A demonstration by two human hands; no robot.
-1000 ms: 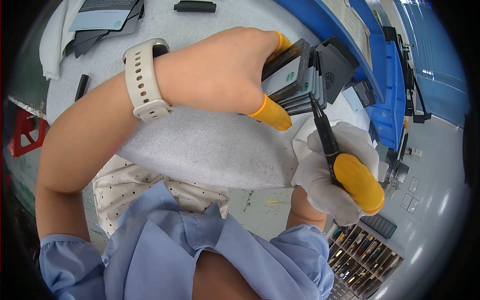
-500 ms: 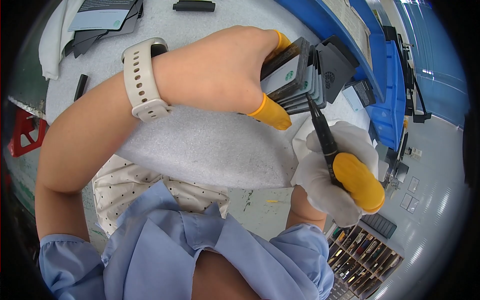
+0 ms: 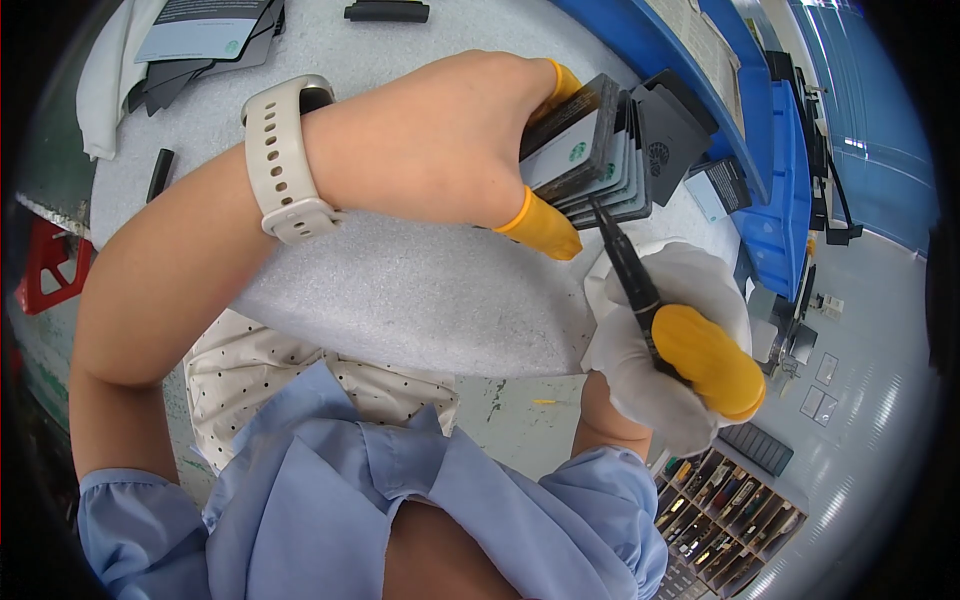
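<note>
My left hand (image 3: pixel 440 140), bare but for yellow finger cots, is closed around a stack of cards (image 3: pixel 568 150) at the upper right of the table. The cards are fanned, pale grey-blue faces showing on the near ones; thumb and a finger grip the stack's left side. Beyond it, dark grey cards (image 3: pixel 672 145) spread toward a blue tray. In a white glove with a yellow cover over a digit, my right hand (image 3: pixel 690 340) holds a black marker pen (image 3: pixel 628 268). Its tip is at the near lower edge of the fanned cards; whether it touches cannot be told.
The blue tray (image 3: pixel 785 190) borders the table's right side, with a loose card (image 3: pixel 718 190) beside it. More cards (image 3: pixel 200 35) and a white cloth (image 3: pixel 112 90) lie far left. Two black cylindrical pieces (image 3: pixel 387 11), (image 3: pixel 161 175) rest on the grey padded tabletop (image 3: pixel 430 290).
My right hand and the marker pen have shifted slightly left, so the tip sits further left along the cards' lower edges. My left hand and its stack have hardly moved.
</note>
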